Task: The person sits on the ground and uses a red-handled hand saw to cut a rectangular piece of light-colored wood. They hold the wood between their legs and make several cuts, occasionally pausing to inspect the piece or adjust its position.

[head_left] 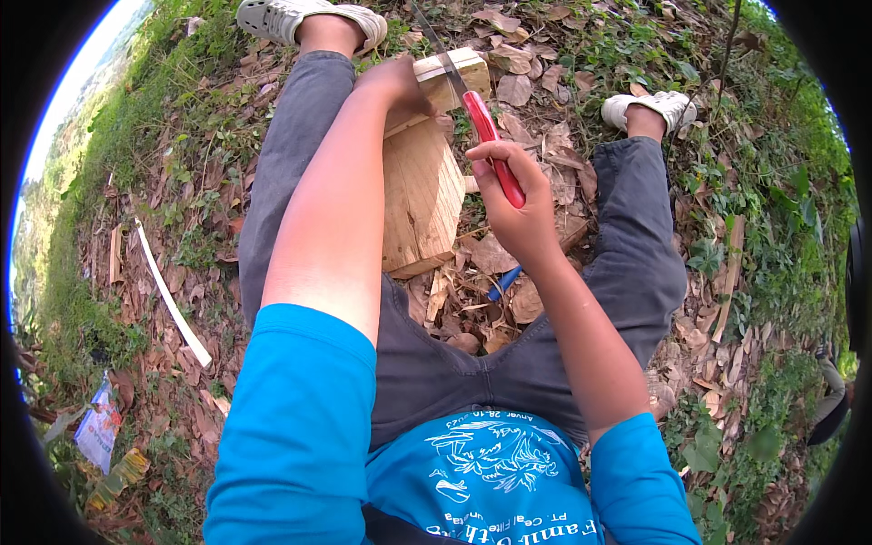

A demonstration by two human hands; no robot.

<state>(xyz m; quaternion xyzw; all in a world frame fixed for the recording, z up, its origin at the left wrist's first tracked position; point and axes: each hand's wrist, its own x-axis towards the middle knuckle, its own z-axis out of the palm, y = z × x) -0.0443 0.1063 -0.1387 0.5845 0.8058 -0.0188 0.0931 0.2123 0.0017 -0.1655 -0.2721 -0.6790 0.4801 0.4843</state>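
My right hand (516,195) is closed round the red handle of a thin-bladed saw (481,123); teeth cannot be made out. Its dark blade slants up and left across the end of a pale wooden block (465,69). At the left end of that block is my left hand (397,84), gripping it with fingers partly hidden and a little blurred. Below the block, between my legs, a thick wooden slab (422,195) stretches toward me. How the block and slab meet is partly hidden by my left hand and forearm.
A blue stick-like object (505,283) lies among dry leaves beside the slab. Left of my leg is a long pale strip of wood (171,295), with a crumpled plastic bag (98,427) farther off. My shoes (309,20) flank the work, and plants grow at both sides.
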